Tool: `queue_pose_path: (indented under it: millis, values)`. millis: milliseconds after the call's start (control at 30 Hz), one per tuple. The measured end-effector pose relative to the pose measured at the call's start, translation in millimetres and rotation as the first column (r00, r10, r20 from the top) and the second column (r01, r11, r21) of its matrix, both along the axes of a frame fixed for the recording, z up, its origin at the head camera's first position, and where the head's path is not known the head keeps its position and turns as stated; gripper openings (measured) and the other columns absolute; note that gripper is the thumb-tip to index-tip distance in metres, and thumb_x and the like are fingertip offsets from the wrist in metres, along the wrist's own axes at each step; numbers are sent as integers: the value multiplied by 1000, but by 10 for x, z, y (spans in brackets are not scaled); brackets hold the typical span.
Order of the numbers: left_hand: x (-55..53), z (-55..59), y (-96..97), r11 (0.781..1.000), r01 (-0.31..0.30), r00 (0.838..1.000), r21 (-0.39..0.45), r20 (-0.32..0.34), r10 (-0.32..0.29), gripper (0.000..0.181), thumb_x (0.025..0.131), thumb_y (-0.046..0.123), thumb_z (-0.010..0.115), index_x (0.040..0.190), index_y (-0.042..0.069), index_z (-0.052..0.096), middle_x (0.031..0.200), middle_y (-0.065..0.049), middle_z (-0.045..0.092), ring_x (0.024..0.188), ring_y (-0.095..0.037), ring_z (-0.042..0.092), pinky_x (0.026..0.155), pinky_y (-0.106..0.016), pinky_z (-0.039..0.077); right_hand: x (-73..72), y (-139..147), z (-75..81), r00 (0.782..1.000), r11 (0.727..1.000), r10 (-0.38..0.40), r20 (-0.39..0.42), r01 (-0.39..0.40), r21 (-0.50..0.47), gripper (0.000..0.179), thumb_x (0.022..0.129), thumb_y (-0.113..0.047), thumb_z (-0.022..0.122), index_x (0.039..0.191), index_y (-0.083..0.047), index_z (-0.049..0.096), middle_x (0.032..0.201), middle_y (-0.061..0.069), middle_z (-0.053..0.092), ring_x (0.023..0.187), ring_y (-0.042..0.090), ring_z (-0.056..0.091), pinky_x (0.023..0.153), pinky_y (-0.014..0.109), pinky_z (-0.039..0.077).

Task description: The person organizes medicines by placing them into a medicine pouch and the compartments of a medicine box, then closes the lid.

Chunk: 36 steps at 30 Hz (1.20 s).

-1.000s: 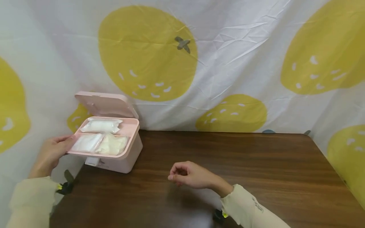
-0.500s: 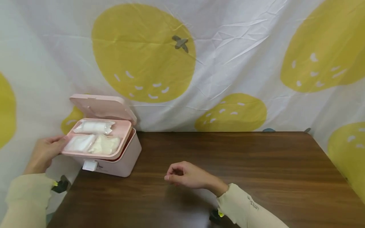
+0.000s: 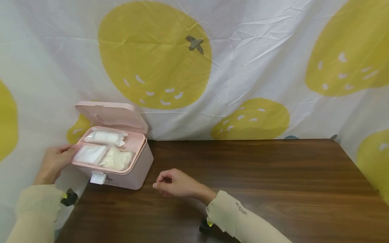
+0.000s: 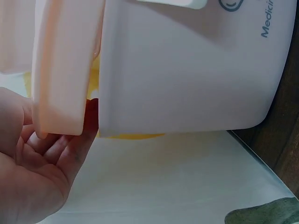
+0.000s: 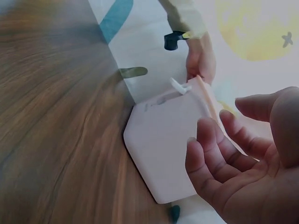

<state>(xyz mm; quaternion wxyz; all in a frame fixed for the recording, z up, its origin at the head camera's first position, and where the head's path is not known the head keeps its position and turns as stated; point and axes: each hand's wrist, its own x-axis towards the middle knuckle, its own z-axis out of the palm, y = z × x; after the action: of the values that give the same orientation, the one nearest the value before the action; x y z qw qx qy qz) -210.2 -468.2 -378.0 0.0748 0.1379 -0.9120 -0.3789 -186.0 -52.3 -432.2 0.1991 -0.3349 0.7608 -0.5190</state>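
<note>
My left hand (image 3: 54, 162) grips the left end of a pink tray (image 3: 135, 143), which lies over the mouth of a pink medicine box (image 3: 130, 179). In the left wrist view a gap shows between the tray (image 4: 65, 84) and the box rim, with fingertips inside it. The tray carries a clear-wrapped white roll (image 3: 106, 137), a flat white packet (image 3: 90, 154) and a cream-coloured packet (image 3: 117, 158). My right hand (image 3: 179, 184) hovers beside the box's right end, fingers loosely curled and holding nothing. The box's interior is hidden beneath the tray.
The box lid (image 3: 112, 114) stands raised at the back. A white latch (image 3: 98, 178) juts from the box front. The box sits at the left edge of a dark wooden table (image 3: 258, 175), and a lemon-patterned cloth (image 3: 243, 60) hangs behind and around it.
The tray has shifted left, then back right and down into the box mouth, with my left hand gripping it. My right hand has moved left, closer to the box.
</note>
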Motion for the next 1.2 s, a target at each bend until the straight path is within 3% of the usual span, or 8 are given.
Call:
queue_pose_path:
  millis: [200,433,633,967,1067,1200]
  values:
    - [-63,-31,44,998,-1,999,-57,-45,-2,58,99,38,53,130,-11,57,120,-24,63,73,13,46,62,-14,44,-60,-106,-52,999,999,-52,-3,52,-10,23,95,-24,67,86,-2,67,73,10,67,59,9,61,55,21,51]
    - [-43,-48,52,996,-16,1000,-86,-1,16,63,100,43,50,134,-9,54,132,-33,54,88,-7,54,62,-16,44,-59,-107,-112,997,997,-74,14,74,2,21,94,-24,67,81,-8,66,74,13,68,59,10,61,55,21,51]
    - [-34,-119,45,997,5,1000,-78,-7,-6,58,100,38,51,131,-11,55,130,-34,54,76,11,44,61,-15,44,-64,-87,-133,997,997,-75,32,75,18,25,95,-25,66,88,-1,67,78,17,68,60,9,61,55,21,50]
    - [-59,-261,10,999,26,1000,-30,-14,-26,58,99,37,53,131,-12,53,127,-34,56,71,15,45,62,-14,44,-69,-75,-155,995,996,-86,44,85,17,25,95,-22,66,90,3,68,75,15,68,59,7,59,55,21,50]
    - [-70,-277,10,999,35,999,-16,-18,-35,59,100,37,53,132,-12,53,120,-28,63,72,16,46,63,-13,44,-76,-59,-151,994,995,-98,39,98,14,23,95,-22,66,87,0,68,72,11,66,59,7,59,55,21,50]
    - [-68,-278,38,998,57,998,-1,-34,-57,57,99,34,54,131,-12,54,107,-9,68,73,16,48,63,-11,44,-82,-22,-140,991,991,-131,31,130,18,22,95,-24,66,87,-3,68,69,4,64,60,12,63,55,21,50]
